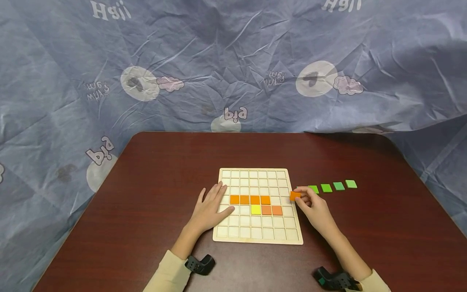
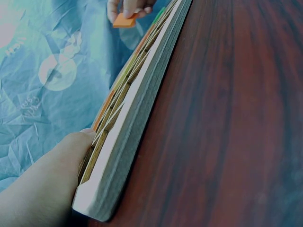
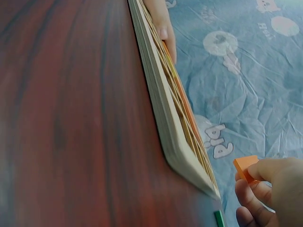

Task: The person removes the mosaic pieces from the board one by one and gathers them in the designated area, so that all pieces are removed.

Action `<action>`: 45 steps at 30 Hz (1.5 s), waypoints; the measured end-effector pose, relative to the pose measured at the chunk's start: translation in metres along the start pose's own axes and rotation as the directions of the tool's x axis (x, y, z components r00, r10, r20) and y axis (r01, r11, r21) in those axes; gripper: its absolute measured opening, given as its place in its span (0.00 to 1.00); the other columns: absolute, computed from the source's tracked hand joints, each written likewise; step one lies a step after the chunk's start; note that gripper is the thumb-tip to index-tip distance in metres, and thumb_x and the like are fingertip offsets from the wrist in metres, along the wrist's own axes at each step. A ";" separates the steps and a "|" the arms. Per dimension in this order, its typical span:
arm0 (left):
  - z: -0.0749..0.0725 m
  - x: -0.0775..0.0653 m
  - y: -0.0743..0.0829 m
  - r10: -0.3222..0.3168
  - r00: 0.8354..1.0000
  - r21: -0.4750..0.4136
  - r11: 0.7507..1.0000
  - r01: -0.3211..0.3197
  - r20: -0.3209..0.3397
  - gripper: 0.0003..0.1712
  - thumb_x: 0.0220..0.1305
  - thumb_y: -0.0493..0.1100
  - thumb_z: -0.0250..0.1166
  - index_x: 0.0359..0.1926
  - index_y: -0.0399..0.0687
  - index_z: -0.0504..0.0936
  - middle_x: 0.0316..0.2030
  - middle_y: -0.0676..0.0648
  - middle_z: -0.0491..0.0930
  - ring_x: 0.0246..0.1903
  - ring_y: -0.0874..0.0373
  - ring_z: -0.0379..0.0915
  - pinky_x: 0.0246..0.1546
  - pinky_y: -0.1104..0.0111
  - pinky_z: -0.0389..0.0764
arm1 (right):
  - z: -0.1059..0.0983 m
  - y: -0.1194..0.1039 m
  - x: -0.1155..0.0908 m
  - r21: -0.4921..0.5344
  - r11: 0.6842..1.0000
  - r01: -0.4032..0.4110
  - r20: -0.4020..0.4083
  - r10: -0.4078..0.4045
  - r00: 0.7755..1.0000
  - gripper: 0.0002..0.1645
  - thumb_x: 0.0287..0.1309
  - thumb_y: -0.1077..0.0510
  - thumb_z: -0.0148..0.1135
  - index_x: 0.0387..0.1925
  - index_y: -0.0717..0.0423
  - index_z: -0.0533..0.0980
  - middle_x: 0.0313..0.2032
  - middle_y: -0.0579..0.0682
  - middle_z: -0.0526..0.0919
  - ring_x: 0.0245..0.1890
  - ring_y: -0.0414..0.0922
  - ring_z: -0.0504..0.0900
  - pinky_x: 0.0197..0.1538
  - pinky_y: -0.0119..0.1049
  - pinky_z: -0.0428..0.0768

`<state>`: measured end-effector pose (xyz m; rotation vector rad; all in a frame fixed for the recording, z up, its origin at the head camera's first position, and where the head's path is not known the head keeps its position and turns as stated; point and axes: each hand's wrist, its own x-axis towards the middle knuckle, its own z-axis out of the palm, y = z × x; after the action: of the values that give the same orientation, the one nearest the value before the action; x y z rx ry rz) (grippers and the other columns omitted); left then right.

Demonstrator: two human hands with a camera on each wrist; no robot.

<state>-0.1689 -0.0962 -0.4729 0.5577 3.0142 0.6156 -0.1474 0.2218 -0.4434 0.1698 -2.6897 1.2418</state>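
Observation:
A pale wooden grid board [image 1: 238, 233] lies on the table. On its left edge rests my left hand [image 1: 209, 207], fingers spread and fairly straight, the thumb reaching over the squares. Between thumb and fingers my right hand [image 1: 316, 209] pinches an orange square tile [image 1: 295, 196], held at the board's right edge; the right wrist view shows this tile [image 3: 246, 167] raised and tilted. Four orange tiles [image 1: 245, 199] form a row in the grid. Below them sit a yellow tile [image 1: 256, 209] and two lighter orange tiles [image 1: 271, 210].
Right of the board, a slanting row of green tiles [image 1: 326, 188] lies on the dark red-brown table [image 1: 164, 174], one end partly hidden by my right hand. Behind the table hangs a wrinkled blue-grey printed cloth [image 1: 204, 52]. Each wrist wears a black device [image 1: 200, 265].

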 end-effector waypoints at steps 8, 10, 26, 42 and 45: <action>0.000 0.000 0.000 -0.002 1.000 -0.002 1.000 0.002 -0.001 0.45 0.59 0.70 0.44 0.71 0.54 0.49 0.71 0.52 0.44 0.70 0.57 0.43 0.68 0.51 0.36 | -0.011 0.018 -0.002 -0.028 0.999 -0.026 -0.032 0.025 0.999 0.13 0.59 0.60 0.55 0.47 0.56 0.72 0.34 0.53 0.80 0.27 0.29 0.70 0.31 0.22 0.71; 0.000 0.000 -0.001 -0.001 1.000 0.006 1.000 0.002 -0.001 0.44 0.59 0.71 0.43 0.71 0.55 0.48 0.71 0.53 0.44 0.70 0.58 0.42 0.68 0.51 0.36 | -0.013 0.022 -0.002 -0.034 0.999 -0.023 -0.041 0.022 0.999 0.13 0.60 0.60 0.55 0.47 0.56 0.72 0.35 0.54 0.80 0.28 0.28 0.70 0.31 0.21 0.70; 0.001 0.001 0.000 0.001 1.000 -0.003 1.000 -0.001 -0.004 0.44 0.59 0.70 0.44 0.71 0.54 0.49 0.71 0.52 0.45 0.70 0.58 0.42 0.68 0.51 0.36 | -0.013 0.036 -0.001 -0.189 0.982 0.007 -0.033 -0.013 0.999 0.13 0.53 0.62 0.62 0.42 0.57 0.75 0.28 0.49 0.72 0.26 0.34 0.65 0.28 0.27 0.65; 0.000 0.000 0.000 -0.002 1.000 -0.012 1.000 0.002 0.000 0.44 0.59 0.70 0.44 0.71 0.55 0.48 0.71 0.52 0.45 0.70 0.57 0.42 0.68 0.51 0.35 | -0.013 0.036 0.000 -0.206 0.978 -0.043 0.031 0.050 0.998 0.14 0.58 0.57 0.56 0.45 0.57 0.77 0.40 0.54 0.71 0.34 0.42 0.65 0.35 0.32 0.64; 0.000 0.000 0.000 0.002 1.000 -0.012 1.000 -0.002 -0.003 0.44 0.59 0.70 0.44 0.71 0.55 0.49 0.71 0.52 0.45 0.70 0.57 0.43 0.68 0.51 0.35 | -0.013 0.036 -0.001 -0.209 0.977 -0.044 0.029 0.051 0.998 0.14 0.58 0.58 0.56 0.45 0.57 0.78 0.42 0.54 0.71 0.34 0.41 0.66 0.35 0.32 0.65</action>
<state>-0.1686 -0.0963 -0.4732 0.5596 3.0115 0.6349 -0.1512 0.2547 -0.4618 0.0994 -2.8454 0.9674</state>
